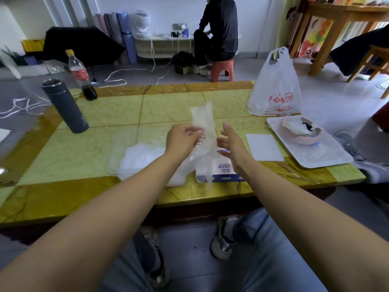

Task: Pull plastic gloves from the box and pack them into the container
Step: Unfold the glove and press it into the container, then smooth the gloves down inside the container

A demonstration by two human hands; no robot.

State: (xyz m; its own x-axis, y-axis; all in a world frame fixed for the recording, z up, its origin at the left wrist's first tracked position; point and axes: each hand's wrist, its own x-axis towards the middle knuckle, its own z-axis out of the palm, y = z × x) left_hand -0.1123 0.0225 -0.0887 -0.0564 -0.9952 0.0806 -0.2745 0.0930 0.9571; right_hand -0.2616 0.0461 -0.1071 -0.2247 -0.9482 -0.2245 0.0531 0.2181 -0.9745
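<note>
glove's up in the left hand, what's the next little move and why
Probably swing the left hand left and down to lay the glove in the container. The glove hangs pinched in its fingers, apparently clear of the box. The container sits just to the left with gloves piled inside, and the right hand is open, holding nothing.

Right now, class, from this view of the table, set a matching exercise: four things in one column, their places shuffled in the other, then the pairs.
1 plastic glove
2 flask
3 carrier bag
4 pink bowl

A on the white tray
B left side of the table
C pinched in the left hand
D far right corner of the table

Pairs: 1-C, 2-B, 3-D, 4-A
</note>
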